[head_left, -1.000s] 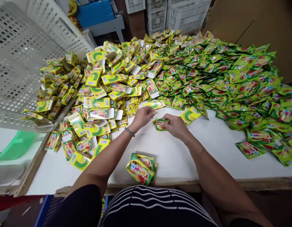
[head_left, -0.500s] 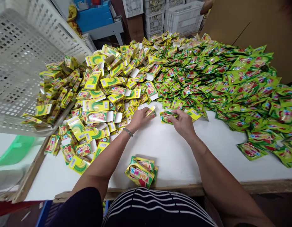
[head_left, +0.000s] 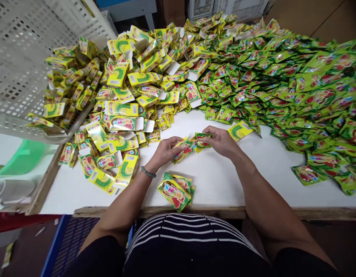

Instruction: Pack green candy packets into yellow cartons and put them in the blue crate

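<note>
My left hand (head_left: 165,151) is closed on a small yellow carton (head_left: 182,151) at the middle of the white table (head_left: 212,181). My right hand (head_left: 222,141) pinches a green sachet (head_left: 202,140) whose end meets the carton's open end. A loose yellow carton (head_left: 240,130) lies just right of my right hand. A small stack of filled cartons (head_left: 175,191) sits near the front edge, close to my body. The heap of flat yellow cartons (head_left: 123,92) spreads to the left, and the heap of green sachets (head_left: 281,88) to the right and behind.
A tilted white plastic crate (head_left: 25,61) spills cartons at the left. A green tub (head_left: 22,157) and a white bowl (head_left: 13,190) sit lower left. White crates (head_left: 224,5) stand at the back. A brown cardboard sheet (head_left: 319,17) leans at the right. The table's wooden edge (head_left: 195,212) runs along the front.
My left hand drew a yellow carton back from the heap toward me. My right hand brought its sachet in to meet the carton. The view tipped downward.
</note>
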Motion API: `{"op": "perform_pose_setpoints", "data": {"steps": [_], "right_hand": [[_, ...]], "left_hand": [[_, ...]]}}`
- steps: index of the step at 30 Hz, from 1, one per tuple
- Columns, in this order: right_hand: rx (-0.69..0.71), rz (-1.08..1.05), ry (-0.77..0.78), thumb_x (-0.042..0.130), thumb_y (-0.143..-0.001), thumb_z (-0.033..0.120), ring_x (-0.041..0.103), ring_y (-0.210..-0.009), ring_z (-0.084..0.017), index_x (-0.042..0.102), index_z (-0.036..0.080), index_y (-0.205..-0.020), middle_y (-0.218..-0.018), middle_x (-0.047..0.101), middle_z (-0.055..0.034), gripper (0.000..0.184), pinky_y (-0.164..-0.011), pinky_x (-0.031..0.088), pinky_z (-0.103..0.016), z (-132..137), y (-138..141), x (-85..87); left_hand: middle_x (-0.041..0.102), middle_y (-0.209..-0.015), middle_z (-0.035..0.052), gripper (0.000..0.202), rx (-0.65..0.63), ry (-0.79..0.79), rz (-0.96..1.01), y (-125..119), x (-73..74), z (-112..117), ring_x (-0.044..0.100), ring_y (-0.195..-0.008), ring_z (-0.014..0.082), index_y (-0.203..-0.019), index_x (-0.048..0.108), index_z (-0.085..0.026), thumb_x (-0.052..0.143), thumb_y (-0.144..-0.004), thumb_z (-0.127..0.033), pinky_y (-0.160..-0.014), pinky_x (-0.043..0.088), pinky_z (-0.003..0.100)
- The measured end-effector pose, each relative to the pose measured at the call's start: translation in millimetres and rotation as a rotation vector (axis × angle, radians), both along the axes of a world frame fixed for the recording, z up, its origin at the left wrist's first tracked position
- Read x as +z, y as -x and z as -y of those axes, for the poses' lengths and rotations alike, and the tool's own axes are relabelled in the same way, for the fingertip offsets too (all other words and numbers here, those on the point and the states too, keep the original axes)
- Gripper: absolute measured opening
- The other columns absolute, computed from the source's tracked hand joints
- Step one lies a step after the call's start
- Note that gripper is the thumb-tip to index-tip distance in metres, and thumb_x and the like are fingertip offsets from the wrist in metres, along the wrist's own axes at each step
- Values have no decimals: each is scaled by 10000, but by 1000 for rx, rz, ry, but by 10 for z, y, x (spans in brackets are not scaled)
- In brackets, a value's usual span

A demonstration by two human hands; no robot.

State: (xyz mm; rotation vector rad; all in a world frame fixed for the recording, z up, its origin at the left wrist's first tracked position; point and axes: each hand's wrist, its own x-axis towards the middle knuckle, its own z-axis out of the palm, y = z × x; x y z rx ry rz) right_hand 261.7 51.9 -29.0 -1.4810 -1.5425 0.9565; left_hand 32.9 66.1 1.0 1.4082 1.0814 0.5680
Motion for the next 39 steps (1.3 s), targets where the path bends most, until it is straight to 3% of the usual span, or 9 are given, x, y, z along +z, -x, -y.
{"op": "perform_pose_setpoints", "data": {"steps": [4, 8, 14, 19, 23, 25, 29, 34, 39], "right_hand": [[-59, -13, -90, 634, -759, 450, 495, -626, -142, 611, 202, -824, -739, 629, -2, 257, -610, 389, -279, 31, 87, 59], [-138, 133, -168, 605, -787, 398, 526, -651, -152, 640, 209, -831, -770, 666, -19, 198, -652, 403, -282, 93, 176, 136], [45, 249, -50, 602, -785, 358, 467, -570, -136, 671, 200, -815, -627, 601, 11, 176, -570, 347, -262, 104, 104, 131], [134, 306, -88, 608, -773, 273, 546, -674, -162, 681, 200, -776, -747, 669, -27, 102, -640, 390, -279, 79, 107, 117], [186, 278, -77, 619, -734, 206, 607, -763, -183, 662, 214, -753, -807, 700, -27, 48, -704, 426, -291, 103, 191, 125], [124, 231, -46, 643, -707, 199, 614, -748, -181, 644, 226, -802, -815, 711, -8, 99, -706, 438, -296, 118, 226, 122], [-65, 9, -2, 715, -664, 275, 613, -685, -175, 569, 232, -858, -796, 724, 4, 246, -680, 473, -305, 109, 281, 95], [-188, -95, -25, 715, -669, 312, 626, -667, -180, 524, 239, -859, -757, 711, -1, 279, -663, 490, -316, 83, 394, 61], [-68, -251, 25, 696, -694, 371, 645, -671, -176, 512, 239, -1019, -779, 708, 8, 396, -669, 500, -320, 85, 377, 63]], "left_hand": [[693, -744, 27, 496, 0, 150, 82, 6, -5, 36, 569, -569, 100, -941, 678, -126, 816, -627, -484, -530, 436, 216], [707, -765, 35, 505, 71, 244, 202, -32, -26, 56, 586, -574, 95, -917, 665, -121, 841, -593, -467, -544, 454, 216], [701, -753, 36, 479, 58, 248, 191, -32, -35, 64, 576, -568, 89, -909, 677, -106, 838, -609, -443, -529, 430, 209], [687, -731, 26, 454, 29, 161, 90, -3, -85, 51, 553, -564, 91, -920, 688, -115, 807, -644, -455, -516, 405, 211], [674, -699, 16, 407, -41, 67, -15, -21, -141, 52, 552, -581, 104, -909, 712, -115, 802, -645, -411, -526, 406, 216], [697, -743, 26, 425, -52, 84, -3, -44, -161, 58, 577, -614, 115, -933, 716, -115, 818, -624, -388, -556, 432, 222], [718, -776, 34, 523, 43, 194, 119, -85, -169, 59, 607, -620, 115, -987, 697, -111, 861, -563, -369, -588, 456, 227], [707, -770, 8, 523, 70, 286, 251, -129, -94, 71, 591, -597, 93, -936, 692, -114, 899, -494, -302, -598, 458, 223], [686, -748, -3, 517, 69, 332, 298, -134, -57, 92, 558, -570, 78, -922, 695, -107, 903, -487, -295, -567, 428, 215]]}}
